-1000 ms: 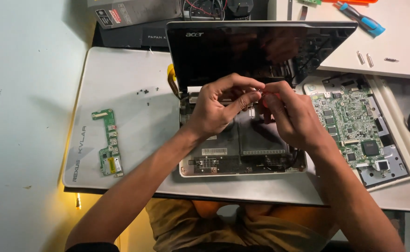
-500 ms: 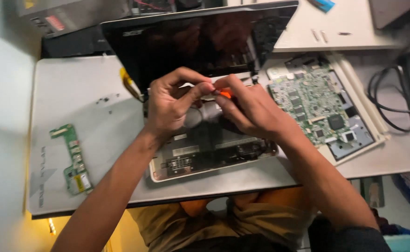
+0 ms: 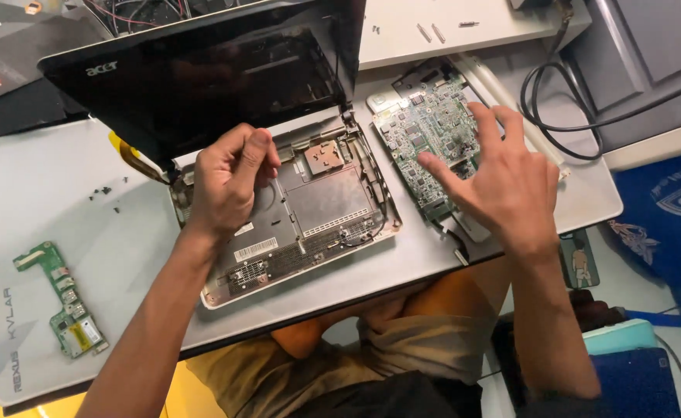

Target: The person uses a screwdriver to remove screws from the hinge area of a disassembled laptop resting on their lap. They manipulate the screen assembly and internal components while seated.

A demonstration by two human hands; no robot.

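Laptop base point(image 3: 317, 224) under left hand point(image 3: 228, 182); right hand point(image 3: 503, 182) over motherboard point(image 3: 425, 131).

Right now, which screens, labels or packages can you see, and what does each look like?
Laptop screen: dark, glossy, tilted open at top left.
Barcode sticker: small white rectangle on the opened laptop base, just right of the left hand.
Dark box: far top-left corner, with a red label.

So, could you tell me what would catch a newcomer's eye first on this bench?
The opened laptop base at the centre stands out, its dark screen tilted back and the left hand resting on its bare insides. Right of it, the right hand spreads over a large green circuit board. A smaller green board lies alone at far left.
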